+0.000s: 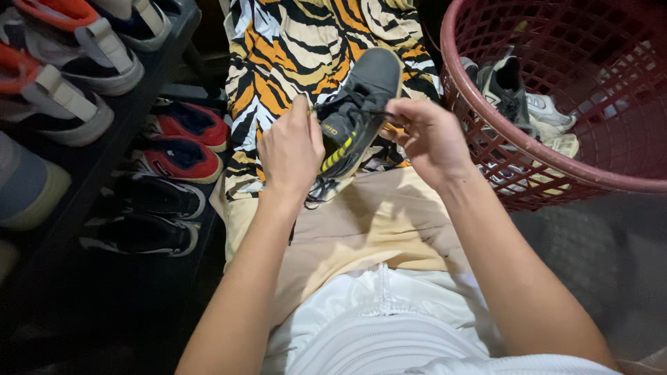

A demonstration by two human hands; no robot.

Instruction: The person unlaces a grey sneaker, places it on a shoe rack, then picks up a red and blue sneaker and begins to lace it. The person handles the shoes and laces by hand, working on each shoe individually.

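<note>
At the bottom of the frame, nearest the camera, a white garment [375, 333] covers the person's body, with a tan cloth [361, 229] spread over the lap above it. Just above that, at centre frame, a dark grey sneaker [361, 104] with yellow stripes on its side lies tilted, toe toward the top of the frame. The left hand [292, 149] is closed narrowly, pinching a lace end at the shoe's left edge. The right hand [427, 135] pinches the black lace [361, 111] on the shoe's right side, fingers curled tight. Behind the shoe lies a tiger-striped fabric [292, 48] in orange, black and cream. At upper right stands a red plastic basket [486, 146] holding more sneakers [511, 90]. Along the left of the frame, a dark shelf [111, 139] carries red, black and grey pairs of shoes [184, 142].
</note>
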